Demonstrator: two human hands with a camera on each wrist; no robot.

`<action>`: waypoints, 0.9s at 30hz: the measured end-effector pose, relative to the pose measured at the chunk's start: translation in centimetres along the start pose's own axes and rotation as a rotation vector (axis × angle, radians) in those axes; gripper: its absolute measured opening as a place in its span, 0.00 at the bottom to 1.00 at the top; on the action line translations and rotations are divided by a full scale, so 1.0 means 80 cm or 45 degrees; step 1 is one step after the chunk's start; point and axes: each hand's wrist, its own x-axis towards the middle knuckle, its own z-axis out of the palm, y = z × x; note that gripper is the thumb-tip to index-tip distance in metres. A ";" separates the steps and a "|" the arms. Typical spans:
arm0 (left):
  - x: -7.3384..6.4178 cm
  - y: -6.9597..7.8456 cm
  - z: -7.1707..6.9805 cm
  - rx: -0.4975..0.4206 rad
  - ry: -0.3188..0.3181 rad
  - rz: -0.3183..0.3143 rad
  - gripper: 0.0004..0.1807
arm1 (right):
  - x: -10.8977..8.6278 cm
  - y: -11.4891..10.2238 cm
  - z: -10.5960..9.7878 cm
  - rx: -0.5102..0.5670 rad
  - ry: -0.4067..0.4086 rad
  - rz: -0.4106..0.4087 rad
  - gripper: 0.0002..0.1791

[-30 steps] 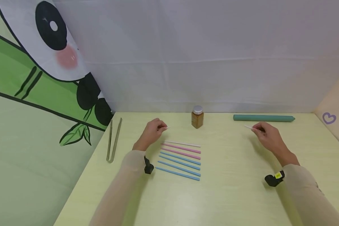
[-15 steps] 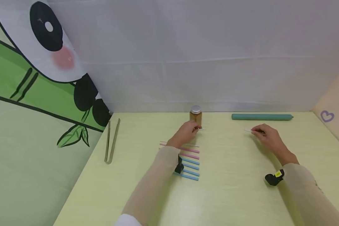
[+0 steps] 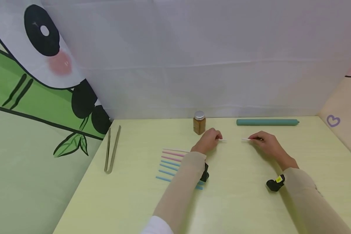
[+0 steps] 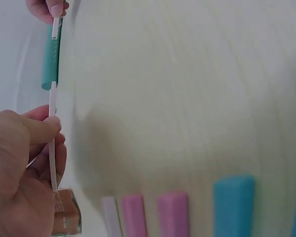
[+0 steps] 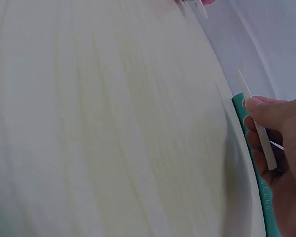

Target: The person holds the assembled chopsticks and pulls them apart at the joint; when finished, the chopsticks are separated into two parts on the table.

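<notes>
A brown jar (image 3: 199, 125) with a silver lid (image 3: 199, 114) stands on the smooth tabletop (image 3: 234, 201). Just right of the jar, the left hand (image 3: 208, 141) pinches a thin white stick (image 4: 52, 101); farther right, the right hand (image 3: 265, 143) pinches a second white stick (image 5: 263, 138), apart from the first. In front of the jar lies a row of pink, blue and white sticks (image 3: 174, 153). Right of the jar lies a round green tube (image 3: 267, 122); left, U-shaped metal tongs (image 3: 114, 151). The jar's print is too small to read.

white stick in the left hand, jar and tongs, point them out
White stick (image 4: 52, 101), left wrist view: its upper half
Jar (image 3: 199, 125), head view: middle of its brown body
Tongs (image 3: 115, 149), head view: middle of the right prong
</notes>
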 end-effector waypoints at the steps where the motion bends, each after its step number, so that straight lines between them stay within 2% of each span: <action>1: 0.001 0.001 0.002 -0.005 -0.003 -0.012 0.11 | 0.001 0.000 0.001 0.004 -0.010 -0.002 0.08; 9: 0.006 0.006 0.021 0.010 0.004 -0.074 0.11 | 0.005 0.004 0.010 0.010 -0.051 -0.019 0.07; 15: 0.008 0.011 0.027 -0.048 0.061 -0.108 0.10 | 0.005 0.006 0.014 -0.003 -0.021 -0.050 0.06; 19: 0.007 0.013 0.030 -0.025 0.087 -0.099 0.09 | 0.004 0.009 0.016 0.005 0.000 -0.071 0.06; 27: 0.005 0.017 0.031 -0.059 0.150 -0.082 0.09 | 0.000 0.011 0.017 0.077 -0.040 0.024 0.09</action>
